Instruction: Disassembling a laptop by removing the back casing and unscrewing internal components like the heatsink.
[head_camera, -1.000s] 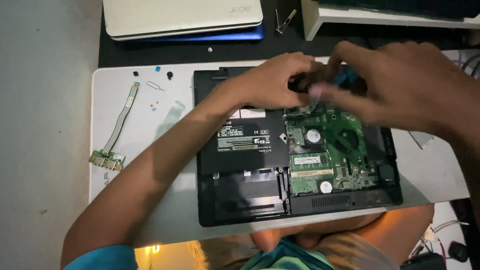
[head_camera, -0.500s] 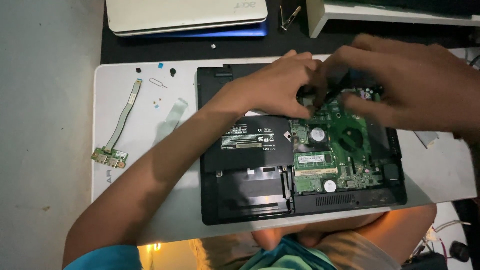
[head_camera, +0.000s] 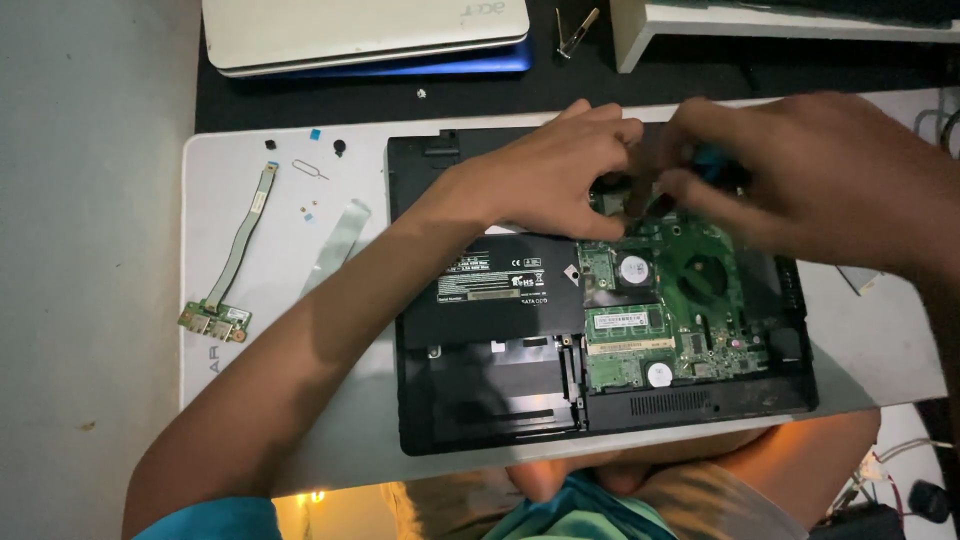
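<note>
White board (head_camera: 300, 420) on grey floor (head_camera: 90, 300); both hands' grip over laptop (head_camera: 500, 390) unclear

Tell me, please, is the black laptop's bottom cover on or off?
Off: the black laptop lies with its green circuit board exposed.

Dim, warm light; right hand (head_camera: 800, 175) motion-blurred; dark corners; rest sharp.

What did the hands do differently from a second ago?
Very little. Both hands shifted a bit but kept working close together at the far edge of the green circuit board: left hand, right hand, which is blurred and has something blue by its fingers. The opened laptop and ribbon cable stayed put.
</note>
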